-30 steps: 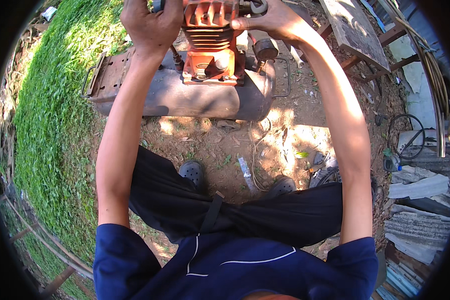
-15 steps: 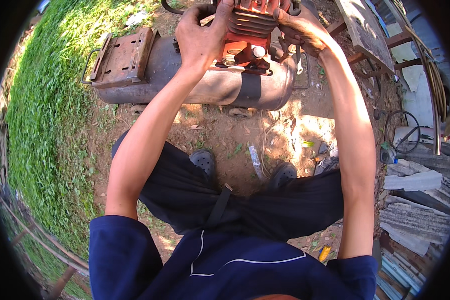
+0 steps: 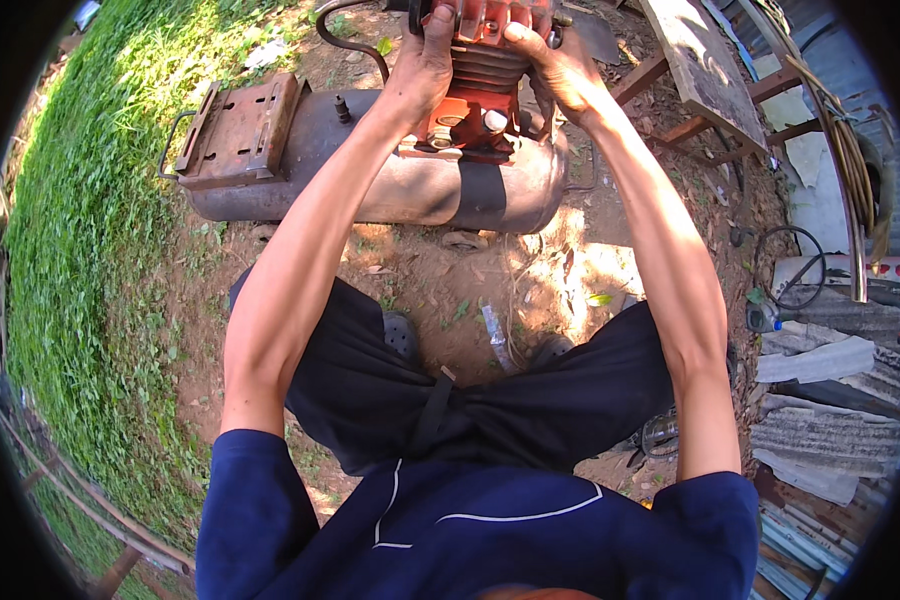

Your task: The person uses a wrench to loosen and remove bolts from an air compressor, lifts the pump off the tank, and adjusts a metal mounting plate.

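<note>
Red pump (image 3: 485,70) is over the tank's (image 3: 410,200) right half, left hand (image 3: 420,78) and right hand (image 3: 564,75) curled around its sides; fastening unclear.

Wears a navy-blue, short-sleeved cloth shirt (image 3: 530,560) at 6 o'clock, marked across the front with two thin, bent white lines (image 3: 520,515). Has a plain blue left sleeve (image 3: 255,500) toward 7 o'clock and a matching right sleeve (image 3: 710,525) toward 4 o'clock. Goes bare on the left hand (image 3: 420,78) and right hand (image 3: 564,75), near 12 o'clock. Also wears loose black cloth trousers (image 3: 560,415), with a flat black strap (image 3: 431,418) tipped in brown at its 1 o'clock end. Shows dark grey clogs (image 3: 400,334) at 11 and 2 o'clock from the strap, partly hidden by the trousers.
</note>
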`<state>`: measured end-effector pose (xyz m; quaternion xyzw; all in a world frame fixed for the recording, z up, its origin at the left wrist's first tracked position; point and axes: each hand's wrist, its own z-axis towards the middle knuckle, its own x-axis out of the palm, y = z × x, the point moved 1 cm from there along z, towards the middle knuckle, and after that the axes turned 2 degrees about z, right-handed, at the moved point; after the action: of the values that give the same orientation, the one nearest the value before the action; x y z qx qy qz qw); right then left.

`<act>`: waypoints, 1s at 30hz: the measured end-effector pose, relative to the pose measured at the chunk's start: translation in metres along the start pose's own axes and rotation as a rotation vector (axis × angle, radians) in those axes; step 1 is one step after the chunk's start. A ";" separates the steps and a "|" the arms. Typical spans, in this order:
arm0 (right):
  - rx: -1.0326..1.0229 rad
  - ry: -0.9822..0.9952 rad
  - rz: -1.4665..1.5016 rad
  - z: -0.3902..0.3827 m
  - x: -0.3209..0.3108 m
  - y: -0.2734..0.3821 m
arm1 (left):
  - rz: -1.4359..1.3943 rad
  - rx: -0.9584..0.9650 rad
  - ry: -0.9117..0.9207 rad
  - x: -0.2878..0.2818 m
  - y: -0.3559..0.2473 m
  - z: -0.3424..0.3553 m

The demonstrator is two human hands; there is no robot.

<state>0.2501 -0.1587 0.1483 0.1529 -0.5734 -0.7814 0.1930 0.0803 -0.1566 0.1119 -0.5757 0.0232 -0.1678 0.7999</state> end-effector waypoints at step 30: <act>-0.086 -0.418 -0.122 -0.005 0.020 0.019 | -0.179 -0.020 -0.176 0.011 -0.013 -0.002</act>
<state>0.2379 -0.1776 0.1642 0.0136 -0.5567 -0.8301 0.0288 0.0876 -0.1651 0.1248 -0.5959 -0.0970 -0.1871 0.7749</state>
